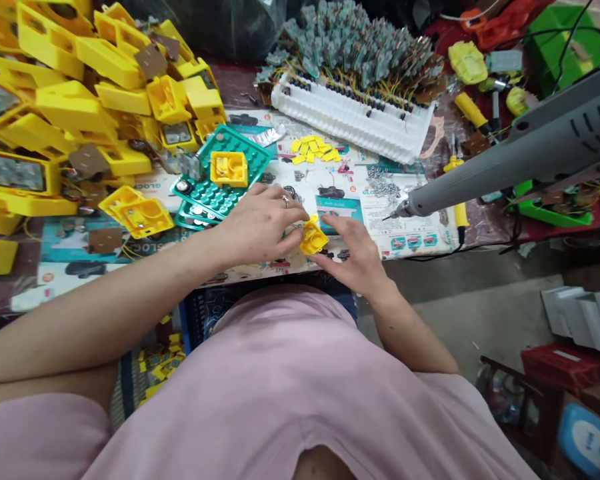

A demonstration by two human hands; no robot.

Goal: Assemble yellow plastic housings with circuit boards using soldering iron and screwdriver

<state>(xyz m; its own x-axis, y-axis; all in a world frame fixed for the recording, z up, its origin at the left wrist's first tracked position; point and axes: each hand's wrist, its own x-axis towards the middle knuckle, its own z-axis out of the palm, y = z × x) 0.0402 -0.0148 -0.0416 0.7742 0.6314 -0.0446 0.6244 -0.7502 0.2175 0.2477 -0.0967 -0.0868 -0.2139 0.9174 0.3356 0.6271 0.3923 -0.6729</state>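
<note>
A small yellow plastic part sits between my two hands near the front edge of the table. My left hand, with a ring on one finger, has its thumb and fingertips pressed against the part's left side. Fingers curved and apart, my right hand surrounds the part's right side. Left of them, a yellow housing rests on a green tray of round pockets. Small yellow pieces lie behind my hands, and a heap of screws is to their right.
Yellow housings are piled at the left. A white rack with wired grey parts stands at the back. A grey powered screwdriver reaches in from the right, its tip over the printed paper. Green bins stand at the right.
</note>
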